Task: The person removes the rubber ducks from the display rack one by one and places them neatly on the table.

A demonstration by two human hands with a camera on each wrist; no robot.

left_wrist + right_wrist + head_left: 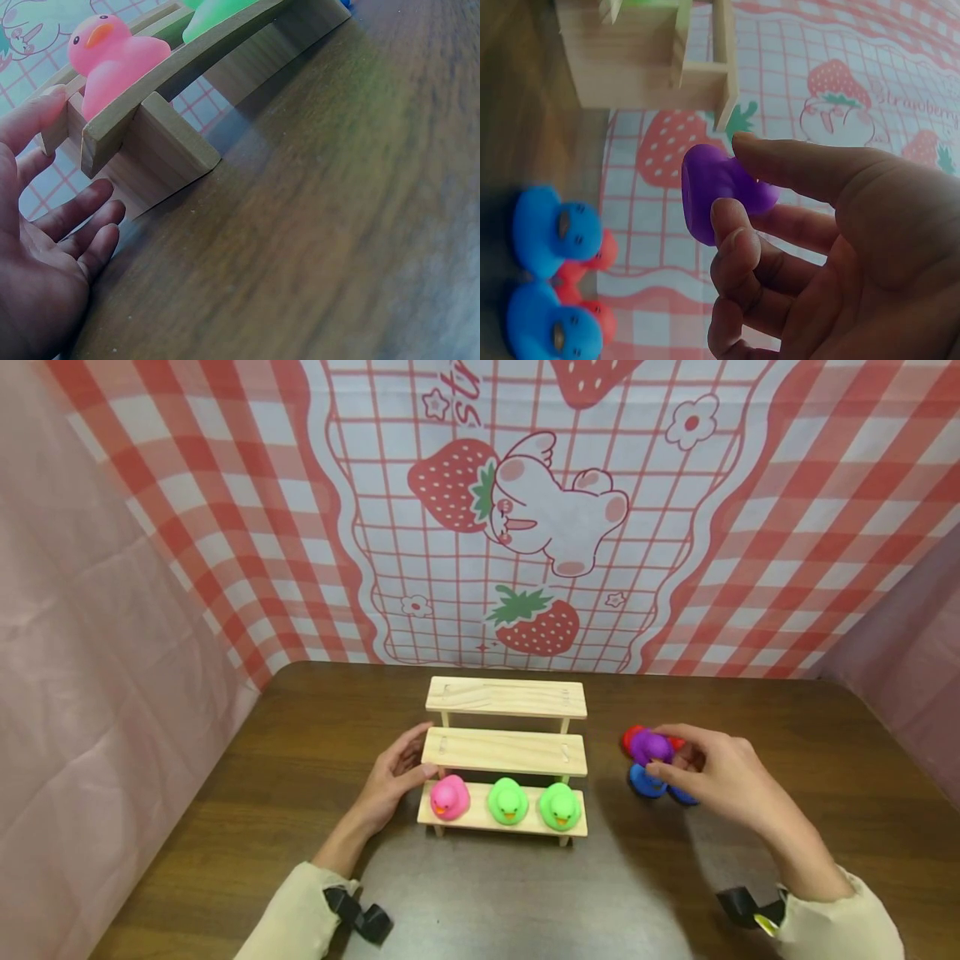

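Observation:
A three-tier wooden shelf [504, 752] stands mid-table. On its lowest tier sit a pink rubber duck [450, 797] at the left and two green ducks, one central [508, 802] and one at the right [560, 807]. My left hand [388, 783] holds the left end of the middle tier between thumb and index finger; its other fingers hang loose beside the shelf. To the right, my right hand [723, 777] pinches a purple duck [724, 187] between thumb and fingers, the duck tipped sideways in the right wrist view. Its head is partly hidden by the hand.
Two blue ducks [555, 229] and two red ducks [600, 251] stand grouped on the table below the right hand. The brown wooden table [517, 902] ends at a strawberry-print cloth [465, 560] behind, with pink fabric [112, 693] along the left side.

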